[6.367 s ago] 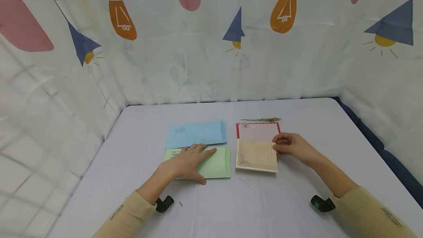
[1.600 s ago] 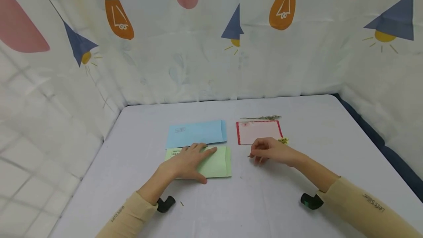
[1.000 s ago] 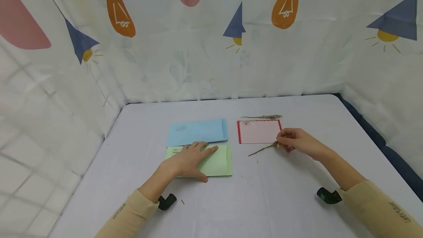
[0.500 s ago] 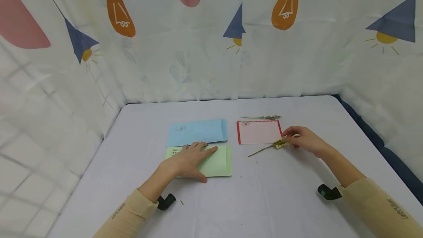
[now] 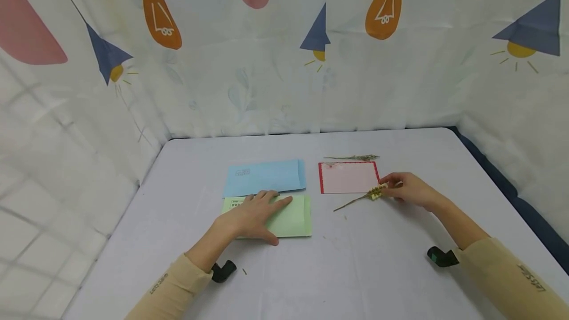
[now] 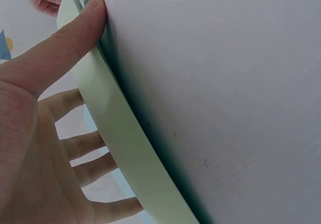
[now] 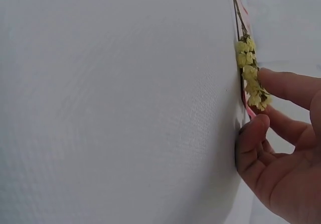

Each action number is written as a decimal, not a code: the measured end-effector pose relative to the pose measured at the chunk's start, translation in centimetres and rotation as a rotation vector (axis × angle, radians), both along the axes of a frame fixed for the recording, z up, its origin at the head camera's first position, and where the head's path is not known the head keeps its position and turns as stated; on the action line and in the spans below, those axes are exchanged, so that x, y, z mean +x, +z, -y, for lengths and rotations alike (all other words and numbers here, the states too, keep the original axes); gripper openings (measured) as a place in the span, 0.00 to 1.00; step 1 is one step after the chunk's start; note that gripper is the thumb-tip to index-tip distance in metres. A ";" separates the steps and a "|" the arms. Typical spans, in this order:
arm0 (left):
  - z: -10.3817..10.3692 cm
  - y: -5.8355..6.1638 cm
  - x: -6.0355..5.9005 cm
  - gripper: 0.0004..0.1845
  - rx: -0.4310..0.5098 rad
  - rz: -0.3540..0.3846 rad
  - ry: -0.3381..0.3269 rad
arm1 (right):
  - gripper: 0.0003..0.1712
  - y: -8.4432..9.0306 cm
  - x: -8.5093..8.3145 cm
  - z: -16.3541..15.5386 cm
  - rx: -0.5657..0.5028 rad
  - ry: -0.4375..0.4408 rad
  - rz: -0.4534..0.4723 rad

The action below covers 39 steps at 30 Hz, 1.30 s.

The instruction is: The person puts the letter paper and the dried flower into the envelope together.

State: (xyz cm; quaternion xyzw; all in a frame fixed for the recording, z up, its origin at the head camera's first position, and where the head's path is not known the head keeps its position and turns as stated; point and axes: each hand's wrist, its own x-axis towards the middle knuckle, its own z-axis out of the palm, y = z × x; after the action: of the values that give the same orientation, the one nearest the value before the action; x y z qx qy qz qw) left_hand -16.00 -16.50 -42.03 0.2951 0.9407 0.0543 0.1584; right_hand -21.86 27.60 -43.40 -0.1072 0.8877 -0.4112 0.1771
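My right hand (image 7: 286, 174): fingers loosely curled, fingertips (image 7: 256, 126) at the flower end
Dried flower sprig (image 7: 248, 78): yellow blossoms, stem running away, lying on the white tablecloth (image 7: 115, 103)
Pink card (image 7: 247, 108): only its edge shows under the sprig

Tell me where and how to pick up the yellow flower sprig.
Probably best pinched on the bare stem, just behind the yellow flower head, coming from above. The sprig lies flat on the table, so only a fingertip pinch gets under it, and the blossoms look fragile. The right hand is already at the flower end, beside the pink card.
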 end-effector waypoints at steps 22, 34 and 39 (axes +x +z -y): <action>-0.2 0.2 0.1 0.56 0.010 0.023 0.008 | 0.16 -0.5 0.0 -0.5 -0.046 0.017 0.004; -0.2 0.4 0.1 0.56 -0.001 0.018 0.013 | 0.18 0.1 0.3 0.5 -0.154 0.043 0.053; -0.2 0.4 0.1 0.56 0.003 0.010 0.006 | 0.18 0.0 0.5 1.2 -0.187 0.059 0.060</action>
State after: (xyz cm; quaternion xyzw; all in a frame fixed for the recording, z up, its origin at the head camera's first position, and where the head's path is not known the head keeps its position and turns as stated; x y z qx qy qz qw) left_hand -15.85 -16.32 -41.65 0.2921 0.9407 0.0579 0.1625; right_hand -21.35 26.37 -43.41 -0.1368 0.8363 -0.4899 0.2048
